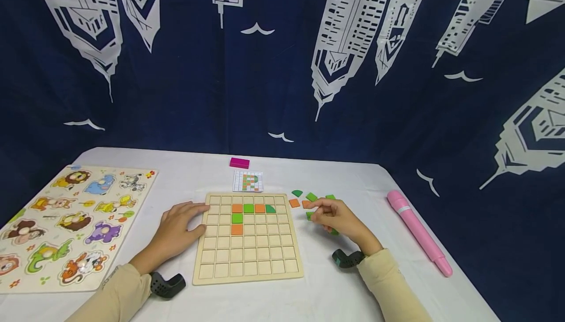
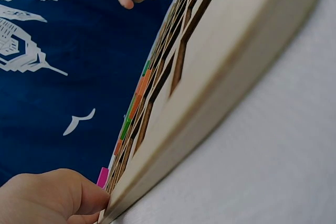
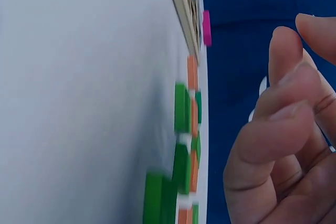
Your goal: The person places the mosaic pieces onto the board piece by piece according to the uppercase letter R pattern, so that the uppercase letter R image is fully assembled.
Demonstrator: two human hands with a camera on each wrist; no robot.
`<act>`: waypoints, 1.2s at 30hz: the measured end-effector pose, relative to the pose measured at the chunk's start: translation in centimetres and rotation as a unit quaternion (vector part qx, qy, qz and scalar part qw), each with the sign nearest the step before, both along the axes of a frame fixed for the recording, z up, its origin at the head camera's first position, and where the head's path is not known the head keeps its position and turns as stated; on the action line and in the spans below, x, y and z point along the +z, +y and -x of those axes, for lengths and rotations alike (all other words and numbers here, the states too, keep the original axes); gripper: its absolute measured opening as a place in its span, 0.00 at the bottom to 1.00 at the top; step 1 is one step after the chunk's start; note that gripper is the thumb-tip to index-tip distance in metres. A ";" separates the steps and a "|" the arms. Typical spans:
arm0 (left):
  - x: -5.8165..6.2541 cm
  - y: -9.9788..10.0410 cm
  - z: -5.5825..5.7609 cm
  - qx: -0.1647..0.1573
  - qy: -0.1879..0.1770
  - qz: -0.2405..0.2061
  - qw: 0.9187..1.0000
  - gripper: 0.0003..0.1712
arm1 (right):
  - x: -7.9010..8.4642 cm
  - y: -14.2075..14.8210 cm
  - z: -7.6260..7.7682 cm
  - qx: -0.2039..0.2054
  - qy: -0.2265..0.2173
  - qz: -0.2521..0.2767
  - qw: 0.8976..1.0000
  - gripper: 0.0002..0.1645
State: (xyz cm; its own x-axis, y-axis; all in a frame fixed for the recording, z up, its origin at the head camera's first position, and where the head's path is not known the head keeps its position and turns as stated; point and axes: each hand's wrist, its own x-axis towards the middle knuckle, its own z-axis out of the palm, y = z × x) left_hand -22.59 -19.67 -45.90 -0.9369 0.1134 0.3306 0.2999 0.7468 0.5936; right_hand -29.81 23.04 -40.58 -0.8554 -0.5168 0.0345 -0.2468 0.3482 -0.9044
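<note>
A wooden grid board (image 1: 251,269) lies on the table with orange and green square tiles and one dark green quarter-round tile (image 1: 270,209) in its upper cells. My left hand (image 1: 178,229) rests at the board's left edge, thumb and fingertips touching the rim. Over the loose tiles to the right of the board hovers my right hand (image 1: 337,219), its fingers loosely bent with nothing between them in the right wrist view. Around it lie an orange tile (image 1: 294,203), a green tile (image 1: 311,197) and several more, some partly hidden under the hand.
Behind the board lie a pattern card (image 1: 248,182) and a magenta block (image 1: 240,163). An animal puzzle board (image 1: 84,224) takes up the table's left side. On the right is a pink cylindrical stick (image 1: 419,233). A dark blue printed curtain (image 1: 190,91) hangs behind the table.
</note>
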 end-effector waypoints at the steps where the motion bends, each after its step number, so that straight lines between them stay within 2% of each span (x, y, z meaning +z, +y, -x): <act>1: 0.0 0.0 0.0 0.000 -0.001 0.000 1.000 0.27 | 0.0 0.5 0.0 -0.004 -0.001 0.001 1.000 0.23; 16: 0.2 0.1 -0.2 -0.005 -0.014 0.004 1.000 0.27 | -0.3 3.3 -0.4 -0.043 0.005 -0.004 0.999 0.23; 21: 0.3 0.1 -0.2 -0.003 -0.015 0.006 1.000 0.27 | -0.5 4.6 -0.1 -0.062 0.008 -0.015 0.998 0.21; 26: 0.2 0.1 -0.3 -0.004 -0.009 0.004 1.000 0.27 | -0.7 6.3 0.2 -0.060 0.013 -0.044 0.997 0.19; 36: 0.4 0.1 -0.3 -0.006 -0.014 0.002 1.000 0.28 | -1.9 8.5 0.5 -0.057 -0.038 -0.028 0.997 0.22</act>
